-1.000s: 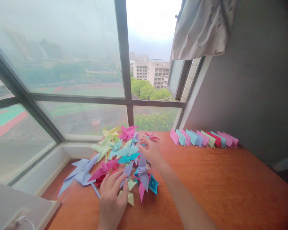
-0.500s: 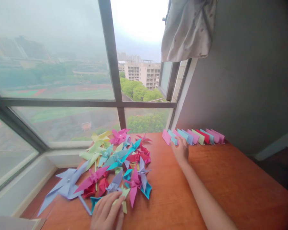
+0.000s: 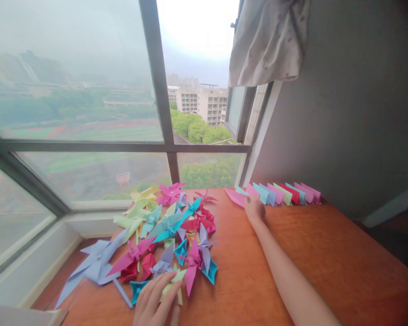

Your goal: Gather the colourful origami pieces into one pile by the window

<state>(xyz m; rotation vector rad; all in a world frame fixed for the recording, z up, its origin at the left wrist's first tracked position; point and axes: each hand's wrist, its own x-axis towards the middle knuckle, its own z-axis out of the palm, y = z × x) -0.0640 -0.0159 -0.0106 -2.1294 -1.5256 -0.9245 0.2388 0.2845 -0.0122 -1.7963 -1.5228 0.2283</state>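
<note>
At the far edge of the table, my right hand [image 3: 254, 209] is closed, its fingertips on the right end of a pink folded paper piece [image 3: 235, 197]. That piece leans over, its pointed end to the left. Beside it, a row of folded paper pieces in several colours [image 3: 284, 194] stands on edge. Low in the view, my left hand [image 3: 158, 301] has its bent fingers on a light green origami piece [image 3: 177, 277], partly hidden by the fingers. Around it lie paper cranes, such as a magenta crane [image 3: 193, 261], and a purple pinwheel [image 3: 98, 257].
Several paper cranes, boxes and pinwheels, including a light green pinwheel [image 3: 133, 221], crowd the left half of the wooden table [image 3: 245, 290]. Behind are framed windows [image 3: 170, 147] and a hanging curtain [image 3: 268, 50]. A grey wall [image 3: 343, 117] borders the right side.
The pink folded piece at the row's left end has tipped from upright to leaning, and my right hand has closed at its right end. My left hand stays on the light green piece.
</note>
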